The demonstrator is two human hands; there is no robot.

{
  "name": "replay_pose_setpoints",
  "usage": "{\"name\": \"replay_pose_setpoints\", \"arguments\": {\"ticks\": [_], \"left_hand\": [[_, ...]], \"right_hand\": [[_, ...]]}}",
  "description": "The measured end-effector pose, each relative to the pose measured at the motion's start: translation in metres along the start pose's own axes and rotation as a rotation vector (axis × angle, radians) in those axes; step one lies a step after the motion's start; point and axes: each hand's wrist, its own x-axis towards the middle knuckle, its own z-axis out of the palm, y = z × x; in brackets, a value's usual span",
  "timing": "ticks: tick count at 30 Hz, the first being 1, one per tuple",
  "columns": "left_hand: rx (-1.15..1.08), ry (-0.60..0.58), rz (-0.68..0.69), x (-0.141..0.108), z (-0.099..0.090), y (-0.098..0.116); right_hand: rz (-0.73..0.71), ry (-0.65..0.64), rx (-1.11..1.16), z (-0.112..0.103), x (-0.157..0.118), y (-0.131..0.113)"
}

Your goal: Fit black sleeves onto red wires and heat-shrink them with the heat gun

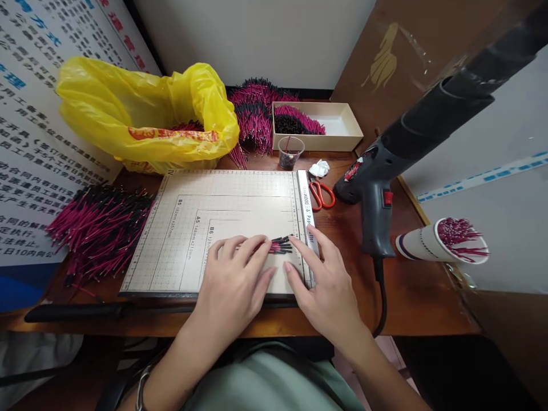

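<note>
Both hands are over a paper cutter board (240,188) printed with grid lines and paper sizes. My left hand (229,274) lies palm down across a small bundle of magenta wires with black ends (281,245), its fingers curled over them and pressing them to the board. The black ends stick out to the right, past the fingertips; the rest is hidden under the hand. My right hand (325,279) has its fingers apart, holding nothing. Its index fingertip is at the tips of the black ends, and its other fingers are by the board's white right-hand strip (307,211).
A yellow plastic bag (149,103), more wire piles (103,228) and a cardboard tray (342,123) surround the board. To the right are red-handled scissors (322,195), a heat gun (377,188) and a tilted paper cup (419,242). The cutter's black handle (77,312) lies along the front edge.
</note>
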Motion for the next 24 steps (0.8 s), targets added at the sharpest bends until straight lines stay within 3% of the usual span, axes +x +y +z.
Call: {"name": "replay_pose_setpoints", "arguments": {"ticks": [24], "left_hand": [[-0.074,0.063,0.013,-0.013,0.005,0.018]], "right_hand": [[-0.019,-0.041,-0.01,-0.001,0.0,-0.002]]}}
